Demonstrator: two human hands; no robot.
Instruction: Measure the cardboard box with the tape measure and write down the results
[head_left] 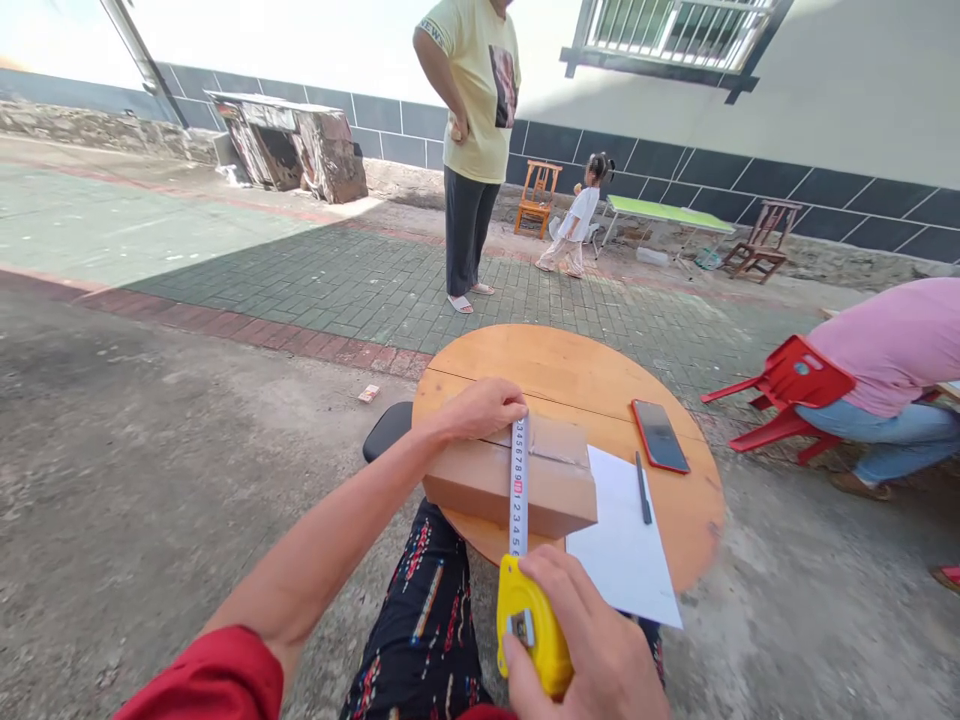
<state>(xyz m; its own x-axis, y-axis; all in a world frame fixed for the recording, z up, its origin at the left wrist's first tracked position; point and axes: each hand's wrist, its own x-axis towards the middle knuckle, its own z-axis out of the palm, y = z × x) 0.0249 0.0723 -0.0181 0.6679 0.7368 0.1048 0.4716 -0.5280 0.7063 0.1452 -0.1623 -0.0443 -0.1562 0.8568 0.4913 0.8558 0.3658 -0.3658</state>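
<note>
A brown cardboard box (551,480) lies on a small round wooden table (555,365) in front of me. My left hand (480,408) rests on the box's far left top, fingers closed, pinning the end of a white measuring tape blade (518,485) against it. The blade runs across the box toward me. My right hand (592,645) grips the yellow tape measure case (529,622) just off the table's near edge. A white sheet of paper (622,540) lies right of the box, with a dark pen (643,488) on it.
A red phone (660,436) lies on the table's right side. One person stands beyond the table (472,130), a child (576,225) walks farther back, and a person in pink (892,370) sits on a red chair (787,395) at right. Chairs and a green table line the wall.
</note>
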